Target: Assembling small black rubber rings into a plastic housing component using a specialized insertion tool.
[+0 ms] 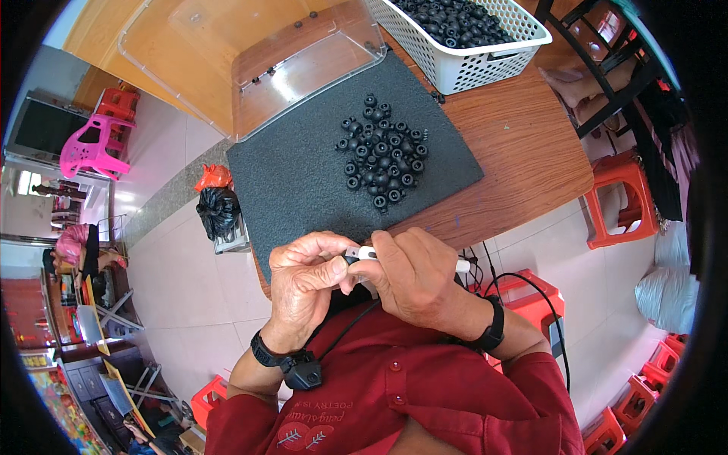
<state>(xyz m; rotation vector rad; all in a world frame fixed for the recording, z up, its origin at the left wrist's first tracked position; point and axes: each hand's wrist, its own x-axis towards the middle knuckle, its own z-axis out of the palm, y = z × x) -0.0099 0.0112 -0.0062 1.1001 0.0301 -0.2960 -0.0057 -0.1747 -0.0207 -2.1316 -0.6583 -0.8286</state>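
Both hands meeting together | left hand pinching a small black ring | right hand gripping a white tool against it | pile of black rings lying just beyond them on the dark mat

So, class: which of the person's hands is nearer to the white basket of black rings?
The right hand. It sits below the white basket, more directly under it across the mat, while the left hand lies further left, farther from the basket.
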